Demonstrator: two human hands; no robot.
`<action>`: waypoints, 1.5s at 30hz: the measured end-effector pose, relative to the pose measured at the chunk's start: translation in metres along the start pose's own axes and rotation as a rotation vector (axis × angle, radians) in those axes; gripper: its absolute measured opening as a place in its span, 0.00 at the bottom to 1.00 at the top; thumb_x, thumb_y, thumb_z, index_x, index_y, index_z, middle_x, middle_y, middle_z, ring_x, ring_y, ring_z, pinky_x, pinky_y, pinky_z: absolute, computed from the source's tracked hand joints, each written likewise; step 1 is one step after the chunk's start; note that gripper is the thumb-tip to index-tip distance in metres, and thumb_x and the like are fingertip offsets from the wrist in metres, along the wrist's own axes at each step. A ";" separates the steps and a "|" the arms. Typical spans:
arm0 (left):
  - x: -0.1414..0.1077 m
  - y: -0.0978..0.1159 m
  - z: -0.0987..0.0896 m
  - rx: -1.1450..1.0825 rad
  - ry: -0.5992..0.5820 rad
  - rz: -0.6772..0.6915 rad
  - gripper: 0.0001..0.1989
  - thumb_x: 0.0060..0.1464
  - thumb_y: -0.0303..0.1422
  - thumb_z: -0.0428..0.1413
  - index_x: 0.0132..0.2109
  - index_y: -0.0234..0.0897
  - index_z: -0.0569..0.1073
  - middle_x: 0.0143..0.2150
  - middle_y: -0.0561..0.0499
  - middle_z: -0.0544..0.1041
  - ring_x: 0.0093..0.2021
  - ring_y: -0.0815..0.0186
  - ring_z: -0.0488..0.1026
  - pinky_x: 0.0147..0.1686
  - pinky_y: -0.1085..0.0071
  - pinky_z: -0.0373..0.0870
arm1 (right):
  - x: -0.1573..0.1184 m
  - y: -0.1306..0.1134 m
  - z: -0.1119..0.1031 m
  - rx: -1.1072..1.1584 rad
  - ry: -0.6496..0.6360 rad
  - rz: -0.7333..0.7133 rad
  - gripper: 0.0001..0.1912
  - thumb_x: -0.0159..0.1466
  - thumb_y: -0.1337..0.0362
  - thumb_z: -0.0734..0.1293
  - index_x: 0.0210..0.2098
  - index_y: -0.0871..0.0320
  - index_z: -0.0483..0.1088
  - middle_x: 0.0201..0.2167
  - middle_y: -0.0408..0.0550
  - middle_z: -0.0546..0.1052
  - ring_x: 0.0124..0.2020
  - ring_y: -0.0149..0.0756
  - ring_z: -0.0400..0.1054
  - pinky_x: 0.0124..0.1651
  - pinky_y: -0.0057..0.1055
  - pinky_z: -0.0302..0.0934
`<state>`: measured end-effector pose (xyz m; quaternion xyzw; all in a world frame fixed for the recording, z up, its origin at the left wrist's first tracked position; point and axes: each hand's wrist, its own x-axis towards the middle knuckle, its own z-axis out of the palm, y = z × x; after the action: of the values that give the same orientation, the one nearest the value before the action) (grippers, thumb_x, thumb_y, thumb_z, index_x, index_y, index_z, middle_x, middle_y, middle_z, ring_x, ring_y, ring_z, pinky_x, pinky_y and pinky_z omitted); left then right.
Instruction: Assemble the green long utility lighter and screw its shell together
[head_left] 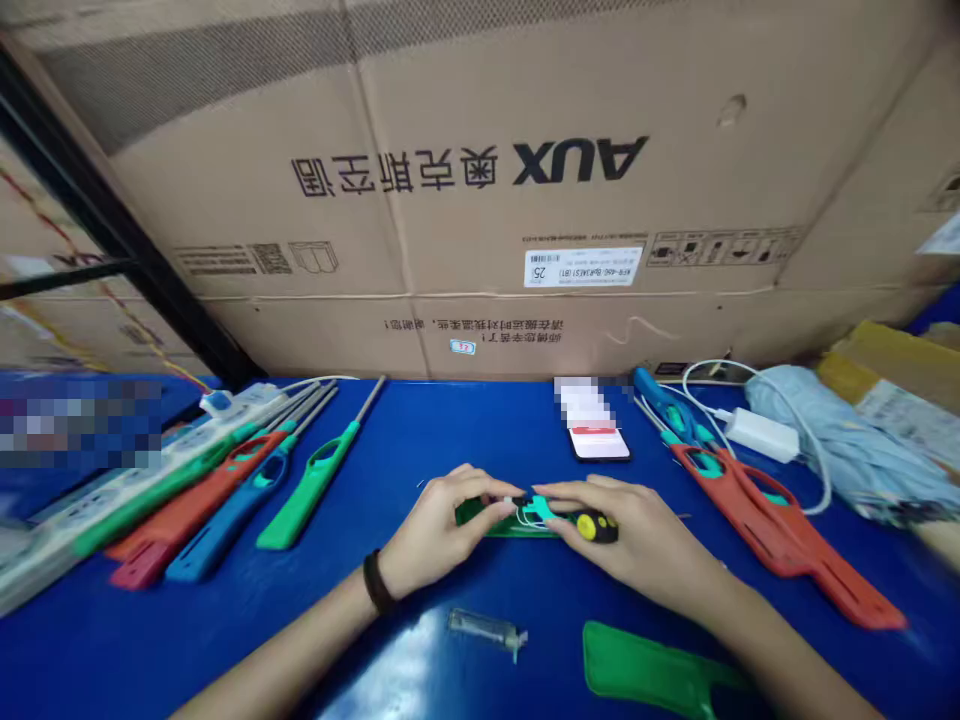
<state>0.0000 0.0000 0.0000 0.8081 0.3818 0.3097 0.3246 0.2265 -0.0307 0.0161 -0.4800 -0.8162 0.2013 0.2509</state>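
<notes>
Head view: left hand [442,530], right hand [637,535] around a green lighter [506,517], probably.

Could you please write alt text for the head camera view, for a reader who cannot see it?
The left hand and right hand work on a teal part and yellow-and-black piece over a green plastic lighter shell on a blue table. Long utility lighters lie on both sides, with a large cardboard box behind.

view: head-worn camera | faces forward and down | close above blue worktop [420,430] | left hand [439,530] and right hand [637,535] low centre | tan cardboard carton [450,220] fills upper frame
</notes>
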 end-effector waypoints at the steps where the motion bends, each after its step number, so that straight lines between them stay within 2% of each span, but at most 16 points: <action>1: 0.000 -0.001 0.000 -0.005 0.004 0.000 0.08 0.59 0.33 0.55 0.44 0.41 0.77 0.38 0.52 0.79 0.38 0.66 0.72 0.43 0.69 0.65 | 0.000 0.000 0.000 -0.001 0.004 -0.002 0.16 0.63 0.63 0.65 0.50 0.45 0.70 0.41 0.38 0.79 0.40 0.36 0.72 0.41 0.32 0.66; 9: 0.000 -0.006 0.001 -0.017 0.030 0.064 0.09 0.58 0.32 0.56 0.45 0.40 0.78 0.36 0.50 0.79 0.36 0.65 0.72 0.39 0.70 0.67 | -0.001 -0.002 -0.001 0.009 -0.006 -0.030 0.16 0.62 0.63 0.65 0.50 0.45 0.71 0.41 0.39 0.79 0.38 0.35 0.72 0.40 0.30 0.66; 19: -0.002 -0.007 0.001 0.077 0.029 0.173 0.08 0.59 0.31 0.55 0.44 0.40 0.77 0.36 0.51 0.80 0.35 0.66 0.72 0.39 0.69 0.65 | -0.001 -0.001 -0.001 0.016 -0.022 -0.014 0.16 0.63 0.61 0.66 0.50 0.45 0.71 0.42 0.39 0.79 0.40 0.35 0.71 0.42 0.30 0.65; 26: -0.001 -0.007 -0.003 0.265 0.013 0.306 0.08 0.61 0.30 0.53 0.45 0.38 0.75 0.37 0.51 0.79 0.37 0.66 0.70 0.42 0.67 0.62 | -0.003 -0.001 0.002 0.036 -0.025 -0.004 0.16 0.62 0.61 0.66 0.50 0.45 0.70 0.38 0.40 0.78 0.36 0.32 0.71 0.39 0.28 0.64; 31: 0.000 -0.005 -0.006 0.378 -0.030 0.354 0.08 0.63 0.30 0.50 0.45 0.37 0.73 0.37 0.52 0.78 0.37 0.66 0.70 0.43 0.66 0.61 | -0.001 0.001 0.003 0.012 -0.057 0.003 0.17 0.63 0.61 0.66 0.51 0.45 0.70 0.39 0.41 0.78 0.38 0.34 0.71 0.41 0.28 0.63; 38: 0.000 -0.009 -0.008 0.442 0.013 0.323 0.09 0.62 0.34 0.51 0.43 0.40 0.75 0.39 0.50 0.77 0.39 0.64 0.71 0.41 0.67 0.63 | 0.000 0.000 0.004 -0.067 -0.101 0.022 0.19 0.64 0.63 0.64 0.54 0.44 0.68 0.40 0.42 0.77 0.41 0.37 0.71 0.41 0.31 0.63; 42: 0.000 -0.011 -0.008 0.449 0.005 0.245 0.08 0.60 0.35 0.54 0.38 0.40 0.77 0.39 0.51 0.77 0.38 0.65 0.72 0.43 0.66 0.65 | 0.000 0.000 0.007 -0.112 -0.107 0.021 0.19 0.64 0.63 0.63 0.55 0.44 0.67 0.38 0.43 0.77 0.38 0.37 0.71 0.38 0.31 0.64; 45: 0.000 -0.012 -0.007 0.458 -0.029 0.208 0.08 0.60 0.35 0.54 0.38 0.39 0.77 0.39 0.51 0.77 0.37 0.66 0.73 0.42 0.68 0.67 | 0.000 0.001 0.008 -0.143 -0.103 0.025 0.19 0.65 0.63 0.63 0.55 0.44 0.67 0.36 0.44 0.77 0.35 0.37 0.71 0.36 0.30 0.64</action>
<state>-0.0104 0.0078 -0.0051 0.8998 0.3521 0.2352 0.1048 0.2221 -0.0310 0.0090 -0.4959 -0.8342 0.1700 0.1711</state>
